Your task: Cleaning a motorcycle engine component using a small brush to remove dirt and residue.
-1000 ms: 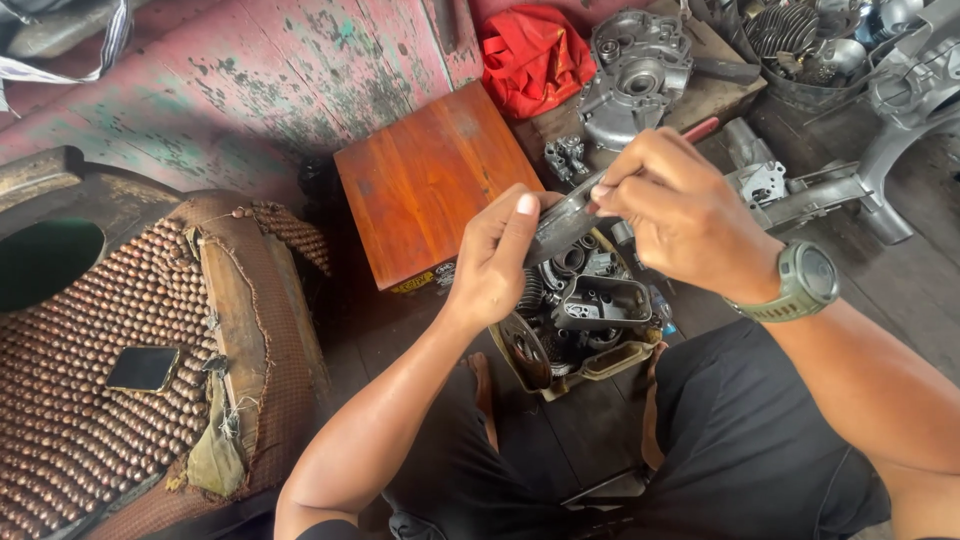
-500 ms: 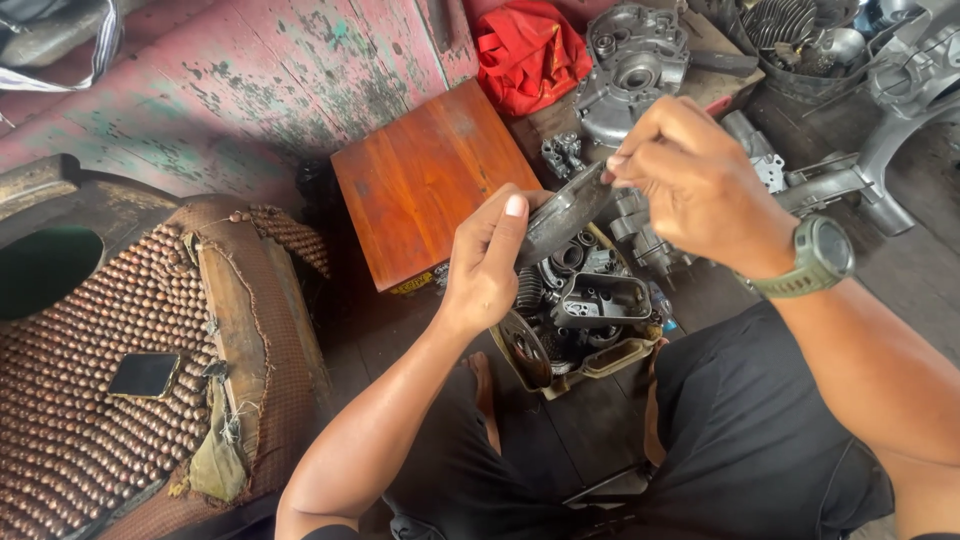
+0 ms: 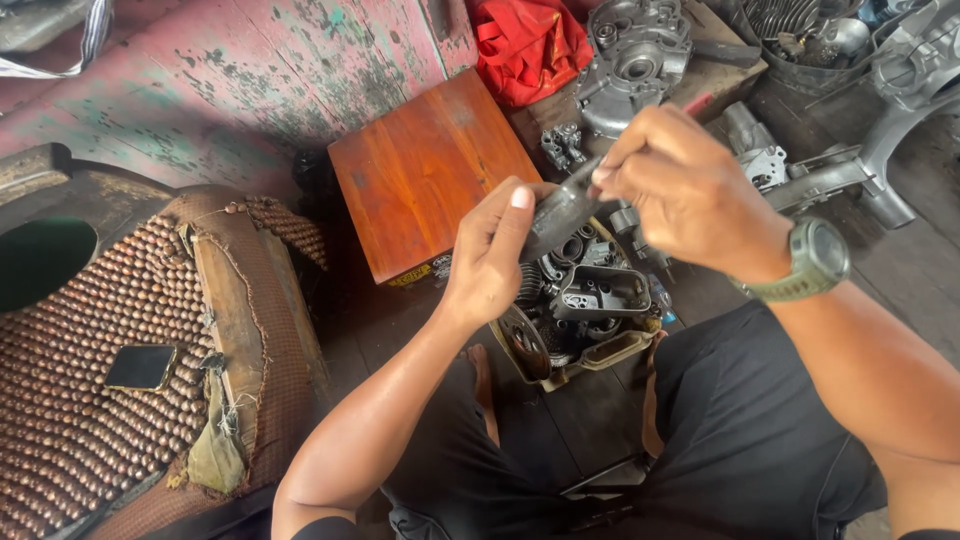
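Nearest us, between our knees, sits the tray of greasy engine parts. Just above it our left hand clamps the lower end of a dark metal part, while our right hand pinches its upper end. We judge we are working it apart; steady holding comes next. Beyond lie the wooden box and red cloth.
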